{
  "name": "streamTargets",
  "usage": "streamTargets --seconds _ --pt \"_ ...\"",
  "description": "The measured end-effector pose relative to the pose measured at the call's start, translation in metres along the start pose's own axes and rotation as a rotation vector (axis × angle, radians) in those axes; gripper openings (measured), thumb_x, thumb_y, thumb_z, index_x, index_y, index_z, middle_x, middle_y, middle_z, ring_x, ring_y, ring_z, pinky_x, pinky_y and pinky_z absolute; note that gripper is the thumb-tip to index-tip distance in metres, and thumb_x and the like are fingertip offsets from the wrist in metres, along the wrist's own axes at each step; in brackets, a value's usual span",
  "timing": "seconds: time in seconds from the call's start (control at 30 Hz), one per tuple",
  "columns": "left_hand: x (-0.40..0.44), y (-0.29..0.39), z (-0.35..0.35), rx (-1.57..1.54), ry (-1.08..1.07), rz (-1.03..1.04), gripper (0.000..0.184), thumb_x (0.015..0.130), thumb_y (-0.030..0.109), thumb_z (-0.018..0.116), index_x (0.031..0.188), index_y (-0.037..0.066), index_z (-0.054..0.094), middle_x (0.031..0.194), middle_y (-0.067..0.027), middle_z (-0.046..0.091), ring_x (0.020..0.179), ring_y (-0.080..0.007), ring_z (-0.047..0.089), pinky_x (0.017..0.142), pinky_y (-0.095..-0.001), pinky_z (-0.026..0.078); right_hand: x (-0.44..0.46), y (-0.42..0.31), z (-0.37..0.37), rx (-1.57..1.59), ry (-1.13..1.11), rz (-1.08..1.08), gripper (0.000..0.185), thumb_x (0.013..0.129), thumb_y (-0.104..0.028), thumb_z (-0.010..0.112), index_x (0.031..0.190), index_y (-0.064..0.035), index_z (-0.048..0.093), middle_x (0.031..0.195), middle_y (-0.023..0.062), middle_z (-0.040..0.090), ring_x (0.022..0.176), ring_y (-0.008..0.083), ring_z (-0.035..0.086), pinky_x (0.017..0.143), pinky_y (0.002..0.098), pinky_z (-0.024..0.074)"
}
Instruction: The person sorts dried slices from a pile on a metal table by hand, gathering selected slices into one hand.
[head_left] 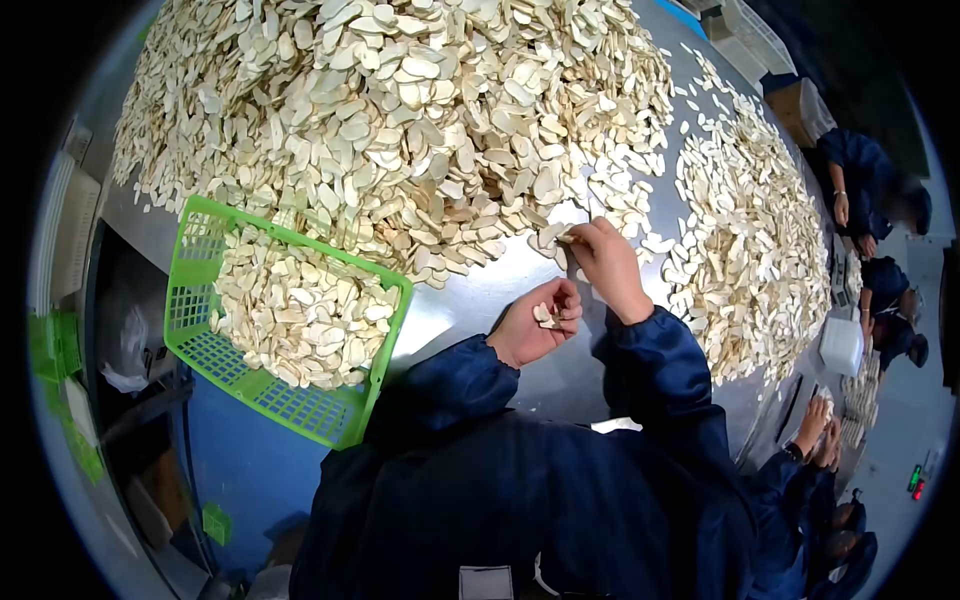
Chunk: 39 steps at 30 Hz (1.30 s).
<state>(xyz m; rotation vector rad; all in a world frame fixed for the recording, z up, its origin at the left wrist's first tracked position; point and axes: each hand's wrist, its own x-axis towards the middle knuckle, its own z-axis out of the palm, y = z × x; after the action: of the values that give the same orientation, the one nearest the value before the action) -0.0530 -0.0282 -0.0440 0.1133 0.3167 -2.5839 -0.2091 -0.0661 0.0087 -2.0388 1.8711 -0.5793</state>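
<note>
My left hand is palm up over the bare metal near me, its fingers curled round a few pale dried slices. Ahead and to the right, my right hand pinches at a slice at the near edge of a big heap of pale oval slices; its fingertips partly hide that slice. To the left of both hands, a green plastic basket holds many of the same slices.
A second heap of slices lies on the metal table to the right. Other people in dark blue work along the right side, near a white container. White crates stand at the far right; blue floor shows below the basket.
</note>
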Motion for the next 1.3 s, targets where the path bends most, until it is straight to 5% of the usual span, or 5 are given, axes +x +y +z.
streamTargets --seconds 0.33,0.57,0.73,0.87,1.3 --pt "0.001 -0.001 -0.007 0.09 -0.051 -0.05 0.031 0.097 0.023 0.044 0.121 0.005 0.052 0.108 -0.0076 0.057 0.099 -0.0182 0.054 0.083 -0.0302 0.044 -0.027 0.026 -0.04 0.988 -0.172 0.61 0.021 0.088 -0.015 0.061 0.097 0.0045 0.063 0.063 0.0 0.055 0.054 0.0052 0.047 0.048 0.0192 0.0347" --pt "-0.001 -0.007 0.012 0.153 0.029 0.076 0.042 0.1 0.022 0.038 0.139 0.005 0.038 0.139 -0.0102 0.041 0.13 -0.0219 0.039 0.113 -0.04 0.025 -0.066 -0.021 -0.055 0.498 -0.153 0.244 0.019 0.081 -0.01 0.068 0.096 0.0011 0.066 0.074 0.0066 0.063 0.059 0.0109 0.051 0.055 0.0243 0.0419" --pt "-0.004 -0.011 0.001 0.159 0.098 -0.062 0.028 0.098 0.019 0.044 0.121 0.004 0.05 0.105 -0.0038 0.056 0.089 -0.0127 0.058 0.07 -0.0221 0.05 -0.071 0.012 -0.05 0.167 0.141 0.427 0.019 0.081 -0.011 0.066 0.098 -0.0018 0.066 0.074 0.0097 0.06 0.063 0.0193 0.057 0.059 0.0293 0.0443" --pt "-0.012 -0.014 0.005 0.302 0.006 -0.259 0.025 0.093 0.021 0.054 0.112 0.004 0.052 0.097 -0.004 0.055 0.077 -0.0057 0.053 0.059 -0.0164 0.043 -0.08 0.001 -0.025 0.039 0.127 0.204 0.033 0.079 -0.012 0.066 0.112 -0.0083 0.06 0.093 0.0105 0.054 0.074 0.0261 0.058 0.065 0.0343 0.0468" --pt "-0.008 -0.02 0.002 0.299 0.046 -0.304 0.01 0.094 0.015 0.052 0.098 0.007 0.054 0.068 0.0023 0.041 0.062 -0.007 0.039 0.056 -0.0197 0.037 -0.101 0.063 -0.045 0.078 0.371 0.281 0.013 0.081 -0.007 0.062 0.092 -0.0007 0.063 0.081 0.013 0.057 0.07 0.0283 0.058 0.065 0.0341 0.0463"
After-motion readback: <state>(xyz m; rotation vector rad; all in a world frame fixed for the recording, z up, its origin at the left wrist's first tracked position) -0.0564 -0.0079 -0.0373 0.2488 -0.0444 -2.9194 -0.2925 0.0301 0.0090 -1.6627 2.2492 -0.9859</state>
